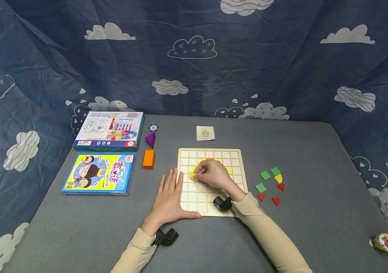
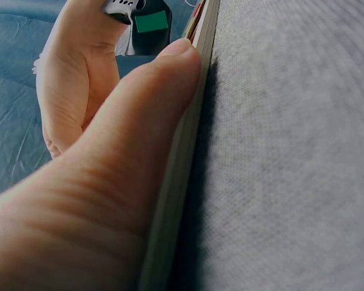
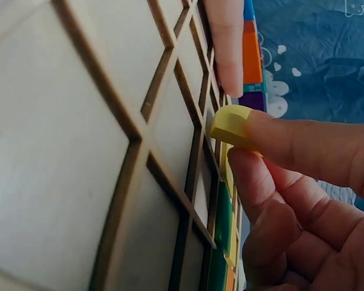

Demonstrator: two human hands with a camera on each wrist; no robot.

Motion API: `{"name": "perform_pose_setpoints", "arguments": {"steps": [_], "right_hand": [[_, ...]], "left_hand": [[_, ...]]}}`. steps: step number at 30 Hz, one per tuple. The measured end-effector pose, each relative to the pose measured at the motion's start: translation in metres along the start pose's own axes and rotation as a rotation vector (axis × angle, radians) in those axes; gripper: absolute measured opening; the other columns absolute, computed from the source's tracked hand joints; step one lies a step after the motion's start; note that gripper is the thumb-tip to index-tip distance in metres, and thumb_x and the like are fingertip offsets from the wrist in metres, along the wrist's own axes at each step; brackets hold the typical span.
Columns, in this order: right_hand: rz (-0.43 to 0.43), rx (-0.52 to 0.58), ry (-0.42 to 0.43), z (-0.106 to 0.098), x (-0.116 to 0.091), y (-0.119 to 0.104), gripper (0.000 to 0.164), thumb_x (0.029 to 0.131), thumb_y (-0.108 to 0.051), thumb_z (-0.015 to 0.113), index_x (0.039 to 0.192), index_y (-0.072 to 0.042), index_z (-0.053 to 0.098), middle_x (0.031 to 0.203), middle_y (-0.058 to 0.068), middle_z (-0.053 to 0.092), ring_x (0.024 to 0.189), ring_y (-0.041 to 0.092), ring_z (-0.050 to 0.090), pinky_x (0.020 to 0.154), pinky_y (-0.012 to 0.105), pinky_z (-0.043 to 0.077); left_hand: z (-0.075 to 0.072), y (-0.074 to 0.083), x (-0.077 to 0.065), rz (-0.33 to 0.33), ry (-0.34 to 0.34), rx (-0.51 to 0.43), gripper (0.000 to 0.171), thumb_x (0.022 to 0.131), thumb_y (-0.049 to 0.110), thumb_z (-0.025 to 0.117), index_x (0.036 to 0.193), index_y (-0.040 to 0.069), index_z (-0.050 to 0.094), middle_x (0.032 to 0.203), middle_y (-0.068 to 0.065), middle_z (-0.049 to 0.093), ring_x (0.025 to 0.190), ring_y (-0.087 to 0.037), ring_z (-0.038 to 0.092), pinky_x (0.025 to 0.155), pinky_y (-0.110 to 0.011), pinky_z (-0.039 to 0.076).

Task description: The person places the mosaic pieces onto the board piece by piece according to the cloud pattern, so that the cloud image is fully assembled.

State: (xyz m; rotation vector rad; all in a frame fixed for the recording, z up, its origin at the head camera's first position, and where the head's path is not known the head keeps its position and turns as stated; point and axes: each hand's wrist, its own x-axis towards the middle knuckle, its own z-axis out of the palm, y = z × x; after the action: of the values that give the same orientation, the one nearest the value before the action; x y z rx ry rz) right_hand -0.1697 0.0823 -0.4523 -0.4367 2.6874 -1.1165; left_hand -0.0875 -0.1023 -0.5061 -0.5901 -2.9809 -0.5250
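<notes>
A pale wooden grid board (image 1: 194, 197) lies on the grey table. Over its upper left part, my right hand (image 1: 211, 172) pinches a yellow rounded piece (image 3: 230, 124) between thumb and forefinger, close to the grid ridges. Green pieces (image 3: 222, 212) and yellow pieces (image 1: 229, 170) sit in cells beyond it, partly covered by the right hand in the head view. My left hand (image 1: 168, 201) lies with straight fingers by the board's left edge, its thumb (image 2: 164, 79) stretched along the near edge.
Right of the board are loose green squares (image 1: 265, 175), red triangles (image 1: 276, 201) and a yellow piece (image 1: 278, 179). A pattern card (image 1: 205, 133) lies behind it. Leftward stand an orange block (image 1: 148, 159), a purple piece (image 1: 150, 140), a chip (image 1: 153, 127) and two boxes (image 1: 98, 174).
</notes>
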Motion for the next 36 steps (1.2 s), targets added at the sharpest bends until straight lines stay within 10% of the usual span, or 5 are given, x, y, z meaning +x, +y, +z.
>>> {"name": "perform_pose_setpoints", "arguments": {"steps": [36], "right_hand": [[0.033,-0.149,0.028,0.0049,-0.0022,-0.0042,0.025,0.064,-0.025,0.089,0.072,-0.016,0.067,0.060,-0.010,0.056,0.055,0.009,0.051,0.052,0.029,0.038]], "left_hand": [[-0.0015,0.0008,0.0001,-0.014,-0.031,-0.006,0.135,0.058,0.085,0.059,0.151,0.001,0.011,0.156,-0.021,0.004,0.143,-0.031,0.000,0.112,-0.048,-0.001]]}}
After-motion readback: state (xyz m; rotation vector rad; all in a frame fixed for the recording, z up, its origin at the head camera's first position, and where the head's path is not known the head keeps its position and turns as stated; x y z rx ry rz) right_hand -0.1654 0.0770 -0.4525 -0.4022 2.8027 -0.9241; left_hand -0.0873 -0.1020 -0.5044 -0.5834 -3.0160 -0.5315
